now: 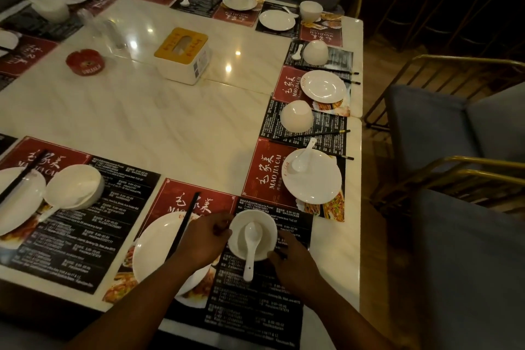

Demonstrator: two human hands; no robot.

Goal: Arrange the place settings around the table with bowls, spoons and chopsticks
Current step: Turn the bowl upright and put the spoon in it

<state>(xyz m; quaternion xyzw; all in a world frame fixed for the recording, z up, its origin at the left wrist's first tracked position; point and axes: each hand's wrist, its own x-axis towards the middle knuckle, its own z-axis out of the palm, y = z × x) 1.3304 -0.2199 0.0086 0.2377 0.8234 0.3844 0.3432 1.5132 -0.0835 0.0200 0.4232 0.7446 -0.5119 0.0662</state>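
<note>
Bowl (pixel 262 220) with spoon (pixel 251 247) sits between left hand (pixel 204 239), pinching its rim, and right hand (pixel 297 263), grip unclear.

The counter (pixel 176 128) is pale cream marble with faint veining; its tissue box (pixel 183 55) is white with a yellow top, and the ashtray (pixel 85 62) left of the box is red. Nearer than the box, the bowl (pixel 267 231), spoon (pixel 251 247) and plate (pixel 153 253) are plain white, the chopsticks (pixel 184 224) black, on a placemat (pixel 250 304) half red, half black with white lettering.
</note>
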